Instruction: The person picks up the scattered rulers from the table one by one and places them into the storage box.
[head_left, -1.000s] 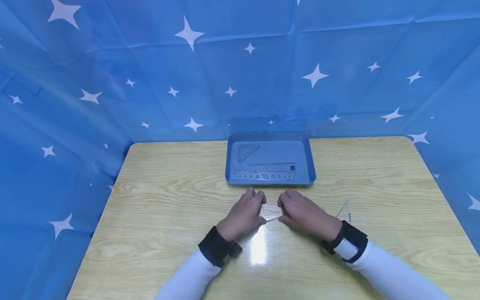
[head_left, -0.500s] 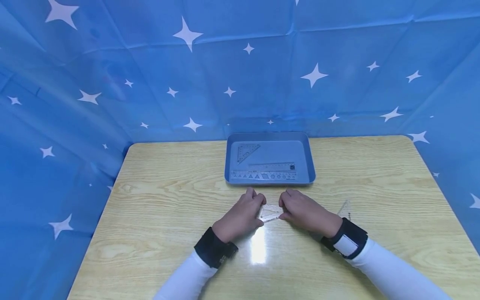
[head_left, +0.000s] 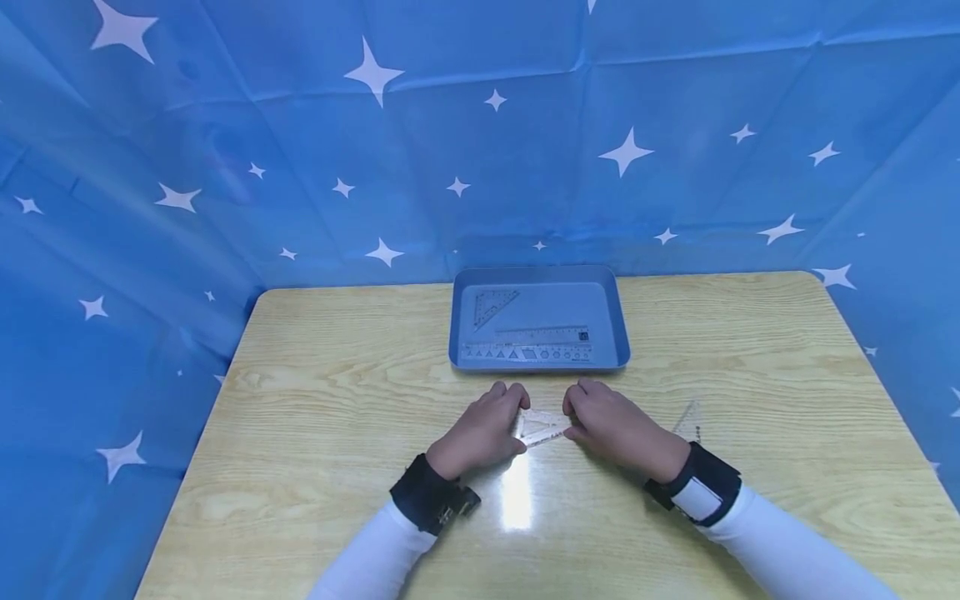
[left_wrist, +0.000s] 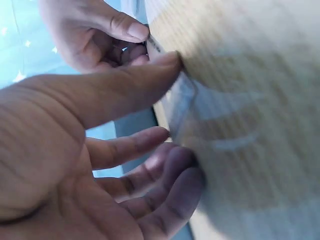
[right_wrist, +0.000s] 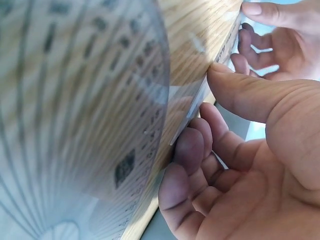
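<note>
Between my two hands lies a clear plastic set square [head_left: 542,425], close over the wooden table. My left hand [head_left: 480,429] pinches its left end, with the thumb [left_wrist: 145,82] on the near edge and the fingertips at the far side. At the right end my right hand [head_left: 617,427] has its thumb [right_wrist: 240,87] on the near edge and curled fingers opposite. Near my right wrist, a clear protractor [right_wrist: 100,100] with radiating lines fills much of the right wrist view. In the head view, a clear pointed piece [head_left: 688,422] shows beside that wrist, partly hidden.
Beyond the hands stands a blue tray [head_left: 540,308] at the table's back edge. In it lie a clear set square [head_left: 492,308], a ruler [head_left: 551,335] and a stencil ruler [head_left: 528,353]. A blue star-patterned cloth [head_left: 420,150] hangs behind the table [head_left: 315,375].
The right hand has shifted slightly to the right, and the gap between the hands is a little wider, showing more of the set square. The left hand has barely moved.
</note>
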